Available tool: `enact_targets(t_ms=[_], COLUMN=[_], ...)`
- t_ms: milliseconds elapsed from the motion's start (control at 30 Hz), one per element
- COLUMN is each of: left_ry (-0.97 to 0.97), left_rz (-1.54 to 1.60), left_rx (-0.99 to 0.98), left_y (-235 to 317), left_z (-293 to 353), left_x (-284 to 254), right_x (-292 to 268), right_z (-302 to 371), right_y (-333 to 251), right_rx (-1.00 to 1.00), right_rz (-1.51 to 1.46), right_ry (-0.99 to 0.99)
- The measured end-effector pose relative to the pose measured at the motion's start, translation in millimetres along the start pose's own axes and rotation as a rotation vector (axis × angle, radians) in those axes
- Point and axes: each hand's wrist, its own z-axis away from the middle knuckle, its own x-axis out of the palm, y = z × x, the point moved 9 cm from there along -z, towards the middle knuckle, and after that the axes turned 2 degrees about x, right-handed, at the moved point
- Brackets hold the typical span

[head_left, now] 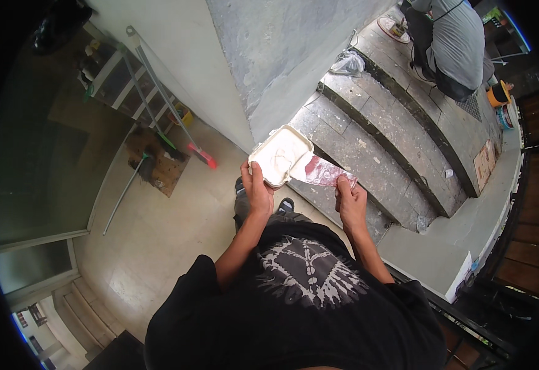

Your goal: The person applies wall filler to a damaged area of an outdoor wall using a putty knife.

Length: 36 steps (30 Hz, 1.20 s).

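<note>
My left hand (258, 193) is closed around the near left side of a shallow white tub (302, 138), its thumb over the rim. White paste (278, 155) coats the inside of the tub. In my right hand (351, 200) is a flat, reddish scraper (326, 172), pinched at its right end. White paste smears the scraper, and its far end rests at the tub's right edge. Both hands are in front of my body, at the foot of the stone steps.
Dusty stone steps (368, 123) rise to the right beside a grey wall (281, 55). A person in a grey shirt (457, 49) crouches up there, near an orange-and-black bucket (498, 94). On the left, a red-headed broom (203, 155) leans and a brown mat (169, 179) lies.
</note>
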Motion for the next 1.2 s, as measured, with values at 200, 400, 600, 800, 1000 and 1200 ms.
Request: enact_targets(t_ms=[200, 400, 600, 800, 1000, 1200], left_ry=[-0.005, -0.070, -0.009, -0.014, -0.052, -0.017], left_rz=[0.000, 0.009, 0.024, 0.033, 0.015, -0.081], left_rx=[-0.005, 0.001, 0.009, 0.019, 0.008, 0.006], left_y=[6, 2, 7, 2, 12, 33], left_z=[2, 2, 0, -3, -3, 4], left_x=[4, 7, 4, -4, -5, -24], right_x=[4, 19, 7, -3, -5, 22], right_z=[2, -9, -5, -4, -10, -34], right_y=[-18, -17, -5, -13, -35, -36], right_rx=[0.035, 0.022, -0.032, -0.035, -0.079, -0.101], right_rz=[-0.153, -0.228, -0.035, -0.312, -0.504, -0.609], right_ry=[-0.032, -0.093, -0.056, -0.052, 0.001, -0.070])
